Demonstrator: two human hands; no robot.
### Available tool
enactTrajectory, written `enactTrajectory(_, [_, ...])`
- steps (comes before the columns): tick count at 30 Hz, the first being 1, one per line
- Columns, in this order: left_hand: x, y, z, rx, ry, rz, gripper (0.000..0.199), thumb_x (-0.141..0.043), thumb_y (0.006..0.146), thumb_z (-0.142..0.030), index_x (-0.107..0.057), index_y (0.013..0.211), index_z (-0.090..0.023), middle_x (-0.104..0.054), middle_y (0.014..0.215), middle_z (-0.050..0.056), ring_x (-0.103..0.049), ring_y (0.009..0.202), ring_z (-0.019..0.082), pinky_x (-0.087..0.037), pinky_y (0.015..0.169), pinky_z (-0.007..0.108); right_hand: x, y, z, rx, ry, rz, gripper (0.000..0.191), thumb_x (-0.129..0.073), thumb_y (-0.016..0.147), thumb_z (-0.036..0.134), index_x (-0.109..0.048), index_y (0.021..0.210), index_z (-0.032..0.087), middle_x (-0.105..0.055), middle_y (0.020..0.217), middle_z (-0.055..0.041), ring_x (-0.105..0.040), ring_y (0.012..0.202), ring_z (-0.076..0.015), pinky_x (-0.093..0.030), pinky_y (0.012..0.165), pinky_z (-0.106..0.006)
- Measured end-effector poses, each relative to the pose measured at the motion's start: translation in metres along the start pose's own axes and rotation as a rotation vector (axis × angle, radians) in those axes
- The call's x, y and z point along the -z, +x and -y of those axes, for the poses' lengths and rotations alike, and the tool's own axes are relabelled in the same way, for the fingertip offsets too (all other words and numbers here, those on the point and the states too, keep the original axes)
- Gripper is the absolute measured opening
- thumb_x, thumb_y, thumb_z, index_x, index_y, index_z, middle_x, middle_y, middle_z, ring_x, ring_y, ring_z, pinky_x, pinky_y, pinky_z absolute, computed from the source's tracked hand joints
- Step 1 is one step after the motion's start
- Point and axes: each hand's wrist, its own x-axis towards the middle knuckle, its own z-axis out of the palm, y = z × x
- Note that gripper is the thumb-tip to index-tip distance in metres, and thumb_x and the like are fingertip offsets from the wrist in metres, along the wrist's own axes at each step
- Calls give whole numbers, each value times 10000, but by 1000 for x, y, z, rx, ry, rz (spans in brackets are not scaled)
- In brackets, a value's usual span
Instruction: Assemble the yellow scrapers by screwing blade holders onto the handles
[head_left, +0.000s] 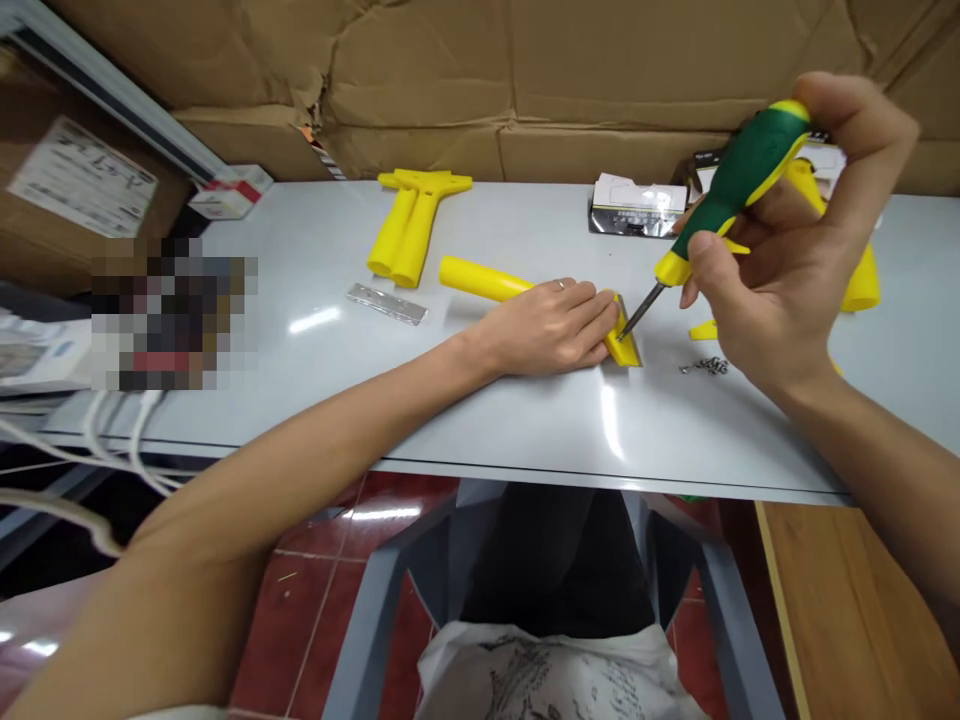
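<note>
A yellow scraper (480,278) with a tube handle lies on the table, and my left hand (551,325) is closed over it near its head. My right hand (795,260) grips a green and yellow screwdriver (750,165), tilted, its tip at the scraper's head. Whether a screw sits under the tip is too small to tell. Beside my right hand lie a pile of small screws (709,367) and a small yellow piece (703,331), partly hidden by the hand.
Two yellow scraper handles (412,225) lie at the back left, with a wrapped metal blade (388,303) before them. Black and white packages (637,205) rest against the cardboard (420,80) behind. More yellow parts (862,285) are behind my right hand. White cables (139,430) hang at the left.
</note>
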Motion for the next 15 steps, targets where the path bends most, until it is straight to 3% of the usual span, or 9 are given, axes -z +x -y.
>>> enactTrajectory(4, [0, 0, -1, 35, 23, 41, 400, -374, 1134, -326, -703, 1266, -142, -784, 1242, 160, -749, 988, 256, -616, 837, 443, 2, 0, -8, 122, -20, -25, 609, -738, 948, 336, -555, 1510, 483, -470, 1601, 24, -669, 986, -164, -634, 782, -326])
enactTrajectory(8, [-1, -2, -1, -7, 108, 1, 391, -377, 1137, -320, -692, 1263, -126, -788, 1210, 159, -748, 942, 243, -625, 786, 417, 2, 3, -10, 158, -58, -7, 649, -781, 940, 296, -538, 1486, 549, -457, 1547, 74, -641, 886, -68, -546, 610, -180])
enactTrajectory(12, [-2, -3, 0, -91, 214, -121, 352, -434, 1133, -320, -685, 1221, -89, -796, 1119, 147, -725, 871, 216, -615, 727, 368, -5, 15, -22, 298, 12, 9, 825, -938, 774, 347, -534, 1442, 613, -469, 1381, 112, -568, 704, 13, -370, 432, -56])
enactTrajectory(15, [-2, -4, 0, -88, 218, -148, 348, -435, 1137, -322, -683, 1227, -94, -790, 1112, 137, -719, 877, 217, -614, 736, 374, -9, 22, -39, 325, 82, -29, 779, -919, 779, 481, -549, 1451, 614, -430, 1520, 133, -582, 666, 43, -411, 448, -56])
